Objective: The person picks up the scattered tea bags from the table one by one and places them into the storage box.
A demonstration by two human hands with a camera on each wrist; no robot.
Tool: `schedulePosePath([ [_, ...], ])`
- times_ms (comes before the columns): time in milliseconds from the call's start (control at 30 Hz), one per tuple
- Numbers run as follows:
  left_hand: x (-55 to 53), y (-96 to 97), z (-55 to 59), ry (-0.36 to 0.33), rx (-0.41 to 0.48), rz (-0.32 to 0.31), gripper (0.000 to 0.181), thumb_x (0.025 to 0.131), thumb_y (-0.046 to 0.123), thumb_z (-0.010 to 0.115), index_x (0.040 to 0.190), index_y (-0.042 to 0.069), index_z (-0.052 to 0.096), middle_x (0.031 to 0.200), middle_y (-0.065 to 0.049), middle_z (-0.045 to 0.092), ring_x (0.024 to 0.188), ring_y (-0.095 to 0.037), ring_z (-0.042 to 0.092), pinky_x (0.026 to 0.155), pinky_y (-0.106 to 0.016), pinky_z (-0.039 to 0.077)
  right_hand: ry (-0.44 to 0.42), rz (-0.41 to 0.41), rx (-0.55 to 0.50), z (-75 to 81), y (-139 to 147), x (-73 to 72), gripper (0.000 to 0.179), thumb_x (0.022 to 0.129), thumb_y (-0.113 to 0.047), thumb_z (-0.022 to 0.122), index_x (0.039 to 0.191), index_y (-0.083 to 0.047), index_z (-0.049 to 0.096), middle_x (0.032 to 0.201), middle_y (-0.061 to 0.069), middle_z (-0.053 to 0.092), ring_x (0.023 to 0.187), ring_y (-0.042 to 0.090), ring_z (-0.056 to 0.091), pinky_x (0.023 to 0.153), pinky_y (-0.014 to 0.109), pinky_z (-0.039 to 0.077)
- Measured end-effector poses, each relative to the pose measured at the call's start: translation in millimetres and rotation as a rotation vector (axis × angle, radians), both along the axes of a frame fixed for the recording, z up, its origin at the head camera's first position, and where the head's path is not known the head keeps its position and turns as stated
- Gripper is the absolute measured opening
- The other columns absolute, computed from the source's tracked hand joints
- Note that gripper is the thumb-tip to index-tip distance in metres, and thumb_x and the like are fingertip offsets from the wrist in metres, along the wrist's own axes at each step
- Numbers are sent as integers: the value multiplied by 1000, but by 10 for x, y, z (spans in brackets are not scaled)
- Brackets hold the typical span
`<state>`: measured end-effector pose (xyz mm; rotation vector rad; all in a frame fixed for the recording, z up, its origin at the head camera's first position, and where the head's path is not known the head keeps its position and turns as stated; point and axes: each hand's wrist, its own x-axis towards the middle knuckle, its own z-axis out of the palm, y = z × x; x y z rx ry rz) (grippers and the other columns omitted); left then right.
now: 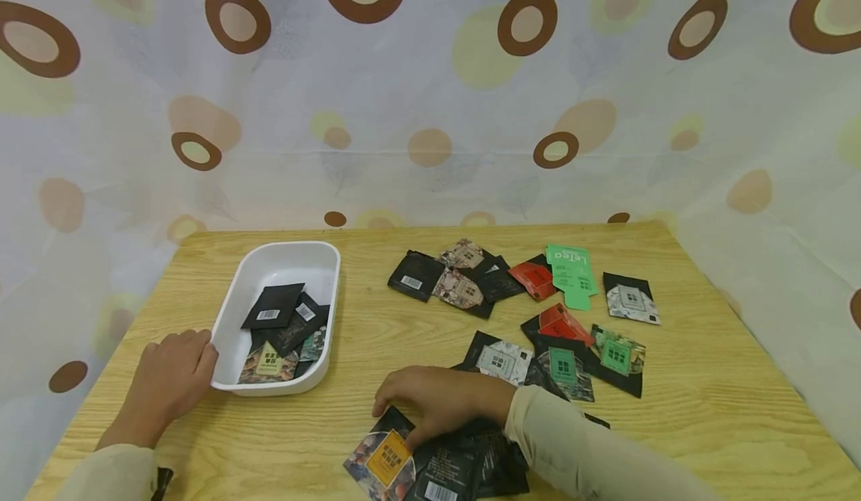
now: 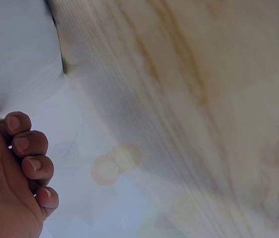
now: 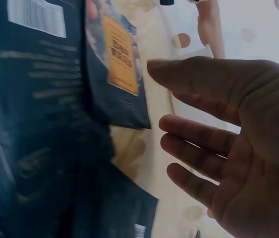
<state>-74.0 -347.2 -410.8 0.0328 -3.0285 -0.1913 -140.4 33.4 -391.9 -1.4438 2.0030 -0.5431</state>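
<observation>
My left hand [image 1: 176, 372] holds the near left rim of a white plastic tray [image 1: 225, 321]; in the left wrist view its fingers [image 2: 30, 144] are curled at the edge. Several black tea sachets [image 1: 274, 305] lie inside the tray. Over the near sachets, my right hand [image 1: 437, 402] reaches toward a sachet with an orange label [image 1: 389, 458]. The right wrist view shows the thumb apart from relaxed fingers [image 3: 198, 134], nothing between them, beside that orange-labelled sachet [image 3: 122, 59]. Black sachets with barcodes [image 1: 447, 471] lie partly under the right forearm.
Farther back on the wooden table [image 1: 377, 336] lie more sachets, some with red labels [image 1: 534, 278]. A green card [image 1: 572, 273] lies among them, and a grey-white sachet [image 1: 632, 299] is at the right. A patterned curtain [image 1: 430, 97] hangs behind the table.
</observation>
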Motion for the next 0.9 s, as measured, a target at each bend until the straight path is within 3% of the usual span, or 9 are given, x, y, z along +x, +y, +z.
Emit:
schedulePosePath([
  [267,0,2,20,2,5,-6,33,101,16,31,72,10,45,71,-8,55,69,-29,55,60,-45,36,-31,15,-22,-84,-5,15,55,84,-24,80,134,-16,58,134,-1,59,126,6,54,109,24,42],
  [433,-1,-3,36,2,5,-9,32,101,16,30,71,10,43,70,-8,54,68,-30,54,60,-45,36,55,19,-3,-92,-26,31,57,82,-33,82,133,-21,60,131,-5,58,121,4,55,106,26,43],
  [633,5,-3,26,-14,1,3,33,101,17,30,71,10,42,69,-7,51,66,-28,53,59,-43,35,167,57,24,-124,-46,51,63,77,-39,85,133,-26,59,125,-7,55,112,1,51,98,22,41],
  [900,-2,5,10,6,3,4,32,100,16,32,71,10,42,69,-8,52,67,-29,54,59,-47,38,202,6,83,-176,-92,58,78,75,-40,86,143,-24,51,123,-7,56,109,2,51,95,24,41],
])
